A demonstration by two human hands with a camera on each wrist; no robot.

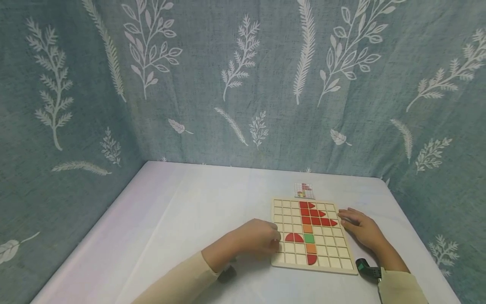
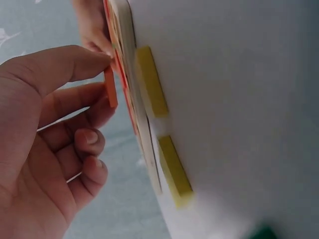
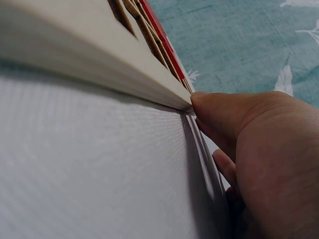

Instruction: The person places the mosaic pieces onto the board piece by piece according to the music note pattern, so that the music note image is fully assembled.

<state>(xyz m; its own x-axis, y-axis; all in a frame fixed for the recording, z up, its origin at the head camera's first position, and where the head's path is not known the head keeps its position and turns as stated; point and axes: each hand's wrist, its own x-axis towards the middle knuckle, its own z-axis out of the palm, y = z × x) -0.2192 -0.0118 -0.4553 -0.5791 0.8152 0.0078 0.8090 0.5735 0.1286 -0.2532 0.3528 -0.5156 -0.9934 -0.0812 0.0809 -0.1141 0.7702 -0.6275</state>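
My left hand [image 1: 255,237] is over the left edge of the wooden grid board [image 1: 330,266], pinching a thin orange-red tile [image 2: 110,87] between thumb and fingertips. In the left wrist view its ring and little fingers curl loosely. On the board, red tiles [image 1: 315,213] form stepped rows ending in points. Below them run an orange tile [image 1: 307,229], a green tile [image 1: 309,238] and another orange one, with red curved tiles [image 1: 294,237] nearby. My right hand [image 1: 362,230] rests at the board's right edge, its thumb [image 3: 219,109] touching the rim.
A small card [image 1: 304,190] printed with a coloured grid pattern lies behind the board. Two yellow blocks [image 2: 152,82] sit on the white table beside the board in the left wrist view. Patterned teal cloth [image 1: 205,84] hangs around the table.
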